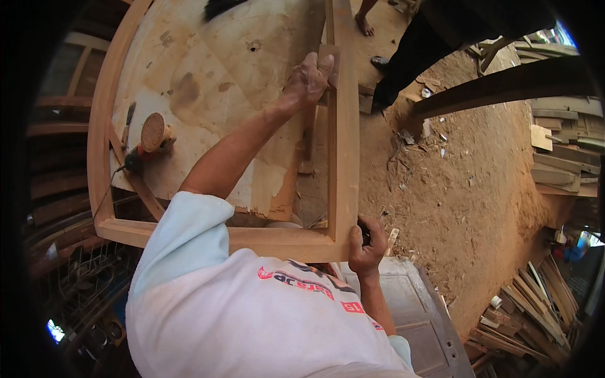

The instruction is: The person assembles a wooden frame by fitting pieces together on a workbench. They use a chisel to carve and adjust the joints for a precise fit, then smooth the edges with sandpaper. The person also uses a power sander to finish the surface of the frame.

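Observation:
A large wooden frame lies across a stained board. My left hand reaches out to the frame's right rail. Its fingers are closed on a flat brown piece, perhaps folded sandpaper, resting on the rail's face. Nearer me, my right hand curls against the outer side of the frame's near right corner, thumb toward the wood; some of its fingertips are hidden. On the board's left part sits an orange and black power sander, its round tan disc showing.
Another person's dark-clothed leg stands beyond the rail, near a dark curved beam. Wood scraps and stacked planks lie right. A grey panelled door is beside me. Shavings litter the dirt floor.

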`<control>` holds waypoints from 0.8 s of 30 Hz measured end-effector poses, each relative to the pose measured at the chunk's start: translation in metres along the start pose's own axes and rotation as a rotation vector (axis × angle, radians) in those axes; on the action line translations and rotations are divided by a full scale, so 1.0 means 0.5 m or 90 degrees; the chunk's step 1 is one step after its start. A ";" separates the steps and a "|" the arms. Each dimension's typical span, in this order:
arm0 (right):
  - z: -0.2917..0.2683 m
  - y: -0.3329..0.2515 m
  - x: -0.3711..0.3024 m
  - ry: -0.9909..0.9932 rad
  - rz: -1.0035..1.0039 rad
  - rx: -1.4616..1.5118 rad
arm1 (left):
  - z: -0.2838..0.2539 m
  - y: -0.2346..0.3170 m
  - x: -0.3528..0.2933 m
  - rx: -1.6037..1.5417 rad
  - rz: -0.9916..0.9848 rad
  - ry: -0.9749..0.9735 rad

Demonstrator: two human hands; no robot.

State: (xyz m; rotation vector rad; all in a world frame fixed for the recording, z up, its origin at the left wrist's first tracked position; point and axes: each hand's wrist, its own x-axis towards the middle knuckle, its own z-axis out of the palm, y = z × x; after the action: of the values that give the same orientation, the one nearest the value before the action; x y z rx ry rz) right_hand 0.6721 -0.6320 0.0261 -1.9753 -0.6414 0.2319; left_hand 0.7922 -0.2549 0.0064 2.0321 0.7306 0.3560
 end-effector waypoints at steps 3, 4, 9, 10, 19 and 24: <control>0.002 -0.003 0.012 0.001 -0.013 -0.012 | 0.012 0.006 -0.046 -0.064 0.044 0.023; -0.001 -0.011 0.012 -0.009 -0.011 -0.015 | 0.014 -0.008 -0.015 -0.031 0.051 0.052; -0.005 -0.021 0.012 -0.030 -0.008 -0.016 | -0.016 -0.051 0.278 -0.013 0.122 0.220; -0.002 -0.014 0.009 -0.022 -0.004 -0.022 | -0.009 -0.061 0.264 -0.064 0.140 0.162; -0.002 -0.019 0.005 -0.020 0.023 -0.030 | 0.024 -0.010 -0.159 -0.100 0.094 0.003; -0.001 -0.013 0.008 -0.020 -0.008 -0.009 | -0.010 -0.041 0.061 -0.132 0.062 0.080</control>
State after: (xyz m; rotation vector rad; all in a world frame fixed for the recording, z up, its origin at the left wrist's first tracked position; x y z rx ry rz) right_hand 0.6733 -0.6279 0.0325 -1.9834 -0.6769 0.2527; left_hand 0.8060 -0.2241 -0.0091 1.8639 0.6439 0.5953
